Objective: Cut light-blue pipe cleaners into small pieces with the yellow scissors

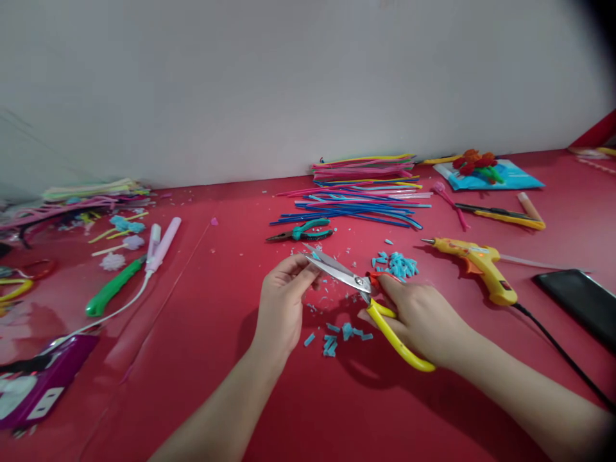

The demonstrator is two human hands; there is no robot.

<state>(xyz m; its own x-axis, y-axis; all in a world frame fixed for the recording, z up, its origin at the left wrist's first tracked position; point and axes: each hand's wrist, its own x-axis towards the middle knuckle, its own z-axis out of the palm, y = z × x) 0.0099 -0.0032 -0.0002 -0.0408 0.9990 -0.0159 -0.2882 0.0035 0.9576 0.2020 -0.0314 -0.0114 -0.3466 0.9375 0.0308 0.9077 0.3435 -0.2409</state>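
My right hand [423, 314] grips a pair of scissors [344, 276] with yellow and red handles, its blades parted and pointing up and left. My left hand [286, 298] is closed in a pinch at the blade tips, where a small light-blue piece [315, 255] shows between the blades. Short light-blue cut pieces [330, 345] lie on the red table below the scissors. A heap of pointed light-blue pieces [403, 265] sits just beyond my right hand. Tiny trimmings are scattered around the blades.
Teal-handled pliers [308, 230] and coloured pipe-cleaner-like sticks [356, 208] lie behind. At right are a yellow glue gun [474, 260] with a cord, a cutter knife [505, 217] and a black phone [577, 301]. At left are a pink hair straightener [161, 247], a green-handled tool [115, 287] and a purple power strip [58, 378].
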